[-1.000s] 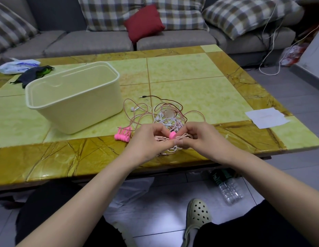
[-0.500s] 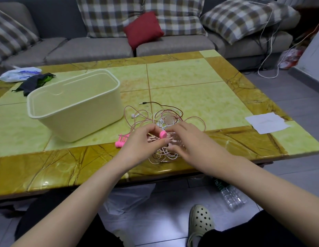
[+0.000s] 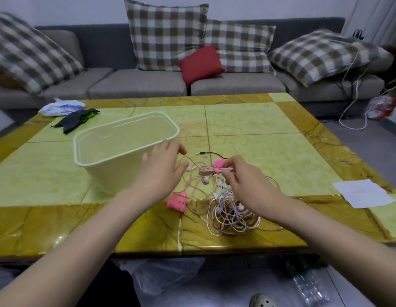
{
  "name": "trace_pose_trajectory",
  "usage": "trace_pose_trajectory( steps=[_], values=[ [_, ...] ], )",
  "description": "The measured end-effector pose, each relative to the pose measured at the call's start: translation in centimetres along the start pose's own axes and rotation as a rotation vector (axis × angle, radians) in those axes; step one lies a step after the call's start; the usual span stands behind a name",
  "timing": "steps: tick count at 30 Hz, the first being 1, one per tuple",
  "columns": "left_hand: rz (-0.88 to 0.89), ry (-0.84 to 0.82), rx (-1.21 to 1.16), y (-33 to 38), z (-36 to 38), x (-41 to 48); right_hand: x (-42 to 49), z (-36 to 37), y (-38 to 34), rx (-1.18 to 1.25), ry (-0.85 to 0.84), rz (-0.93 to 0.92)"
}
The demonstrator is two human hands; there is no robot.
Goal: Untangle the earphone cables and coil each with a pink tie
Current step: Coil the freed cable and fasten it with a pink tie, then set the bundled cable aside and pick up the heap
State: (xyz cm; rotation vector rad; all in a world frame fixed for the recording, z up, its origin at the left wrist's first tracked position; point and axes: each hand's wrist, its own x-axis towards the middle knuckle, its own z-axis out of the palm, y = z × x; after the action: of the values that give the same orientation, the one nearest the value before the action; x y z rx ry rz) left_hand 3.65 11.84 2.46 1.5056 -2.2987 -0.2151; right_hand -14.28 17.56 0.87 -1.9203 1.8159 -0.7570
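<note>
Earphone cables (image 3: 232,214) lie in a loose pinkish-white tangle on the near brown border of the table (image 3: 259,120), right of centre, with several white earbuds showing among the loops.

At the far left corner sit a crumpled white plastic bag (image 3: 61,107) with blue print too blurred to read and a dark cloth (image 3: 75,119) beside it. A cream plastic tub (image 3: 126,149) stands left of centre, open at the top. The left hand (image 3: 161,167) is in front of the tub's right end with fingers spread and relaxed, holding nothing; whether it touches the wall cannot be told. Below it a clump of spare pink ties (image 3: 177,200) lies on the table, just left of the tangle. The right hand (image 3: 243,178) pinches a coiled bundle (image 3: 205,170) between thumb and fingertips, raised above the tangle, and a pink tie (image 3: 218,166) is wrapped round the bundle beside the fingertips. A dark plug (image 3: 200,153) rests on the table behind it. Near the right edge lies a white paper (image 3: 363,193), its marks too faint to read.

The tabletop is glossy pale-green stone framed in veined ochre. Behind it runs a grey sofa (image 3: 137,85) with checked cushions (image 3: 166,34) and one red cushion (image 3: 200,63). Pale cords (image 3: 356,85) hang at the right.
</note>
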Motion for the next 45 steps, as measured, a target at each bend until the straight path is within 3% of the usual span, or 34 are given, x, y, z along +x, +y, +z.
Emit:
trace_pose_trajectory(
  steps=[4, 9, 14, 24, 31, 36, 39, 42, 45],
  values=[
    [-0.081, 0.105, 0.149, -3.5, -1.9, 1.3, 3.2, -0.1, -2.0, 0.078, 0.058, 0.034],
    [-0.238, 0.109, 0.349, -6.3, -1.9, 2.1, 7.7, 0.7, -5.6, 0.19, 0.118, -0.008],
    [-0.239, 0.185, 0.367, -7.5, -1.0, 2.4, 10.9, 2.4, -8.4, 0.252, 0.143, -0.034],
    [-0.194, 0.138, 0.272, -8.5, -0.6, 2.0, 15.0, 5.7, -11.0, 0.333, 0.1, 0.007],
    [-0.18, 0.119, 0.219, -9.3, -0.6, 2.4, 15.2, 7.3, -10.3, -0.214, -0.266, -0.144],
    [-0.176, 0.149, 0.196, -9.0, -0.9, 2.3, 13.4, 6.2, -8.9, -0.192, -0.071, -0.279],
    [-0.115, 0.252, 0.137, -7.8, -1.1, 1.9, 11.3, 5.1, -7.4, -0.192, 0.065, -0.356],
    [0.053, 0.348, 0.041, -5.7, -0.8, 1.4, 8.7, 3.5, -5.4, -0.289, 0.101, -0.364],
    [0.13, 0.254, -0.04, -3.5, 0.7, 1.0, 6.2, 1.9, -3.0, -0.365, 0.071, -0.282]
  ],
)
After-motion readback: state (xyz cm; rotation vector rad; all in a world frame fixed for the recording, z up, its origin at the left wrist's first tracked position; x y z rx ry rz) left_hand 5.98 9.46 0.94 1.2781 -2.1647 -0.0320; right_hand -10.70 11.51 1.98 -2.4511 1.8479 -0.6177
